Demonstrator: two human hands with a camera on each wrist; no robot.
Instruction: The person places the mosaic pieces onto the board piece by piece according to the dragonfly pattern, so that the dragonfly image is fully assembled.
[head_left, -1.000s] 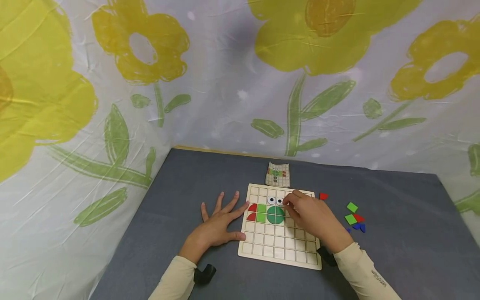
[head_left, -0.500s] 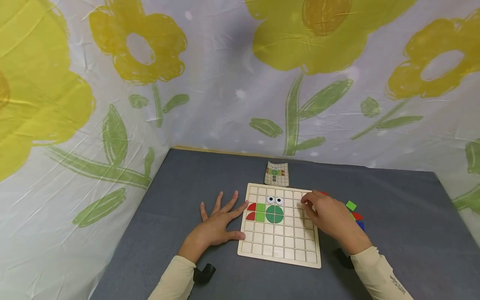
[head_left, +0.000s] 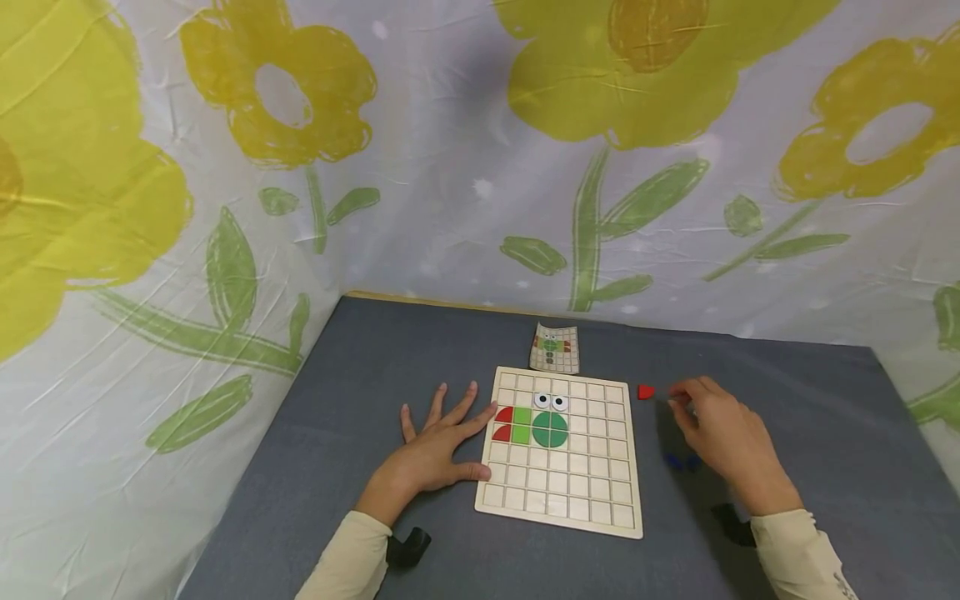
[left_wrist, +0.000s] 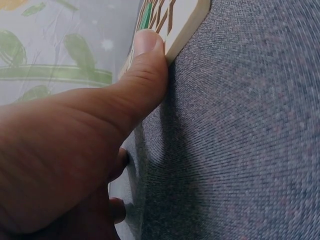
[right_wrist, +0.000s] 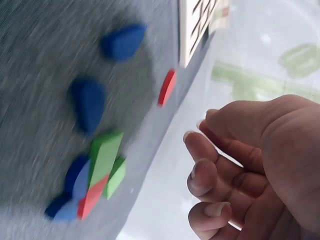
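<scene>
A wooden grid board (head_left: 555, 483) lies on the table with red quarter pieces (head_left: 502, 432), light green squares (head_left: 521, 425), a dark green circle of quarters (head_left: 550, 429) and two eye pieces (head_left: 551, 402). Fingers spread, my left hand (head_left: 427, 458) rests at its left edge; in the left wrist view the thumb (left_wrist: 145, 65) touches the board's edge. To the right of the board my right hand (head_left: 731, 437) hovers over loose pieces, fingers loosely bent, nothing visible in them. The right wrist view shows blue (right_wrist: 87, 105), light green (right_wrist: 105, 155) and red pieces (right_wrist: 92, 197) near that hand (right_wrist: 260, 165).
Behind the board lies a small pattern card (head_left: 555, 348). One red piece (head_left: 646, 392) sits apart, just right of the board's upper corner. A curtain with yellow flowers (head_left: 300, 92) stands behind the dark table (head_left: 420, 342).
My right hand has moved right, from beside the eye pieces, off the board and over the loose pieces. My left hand has stayed in place.
</scene>
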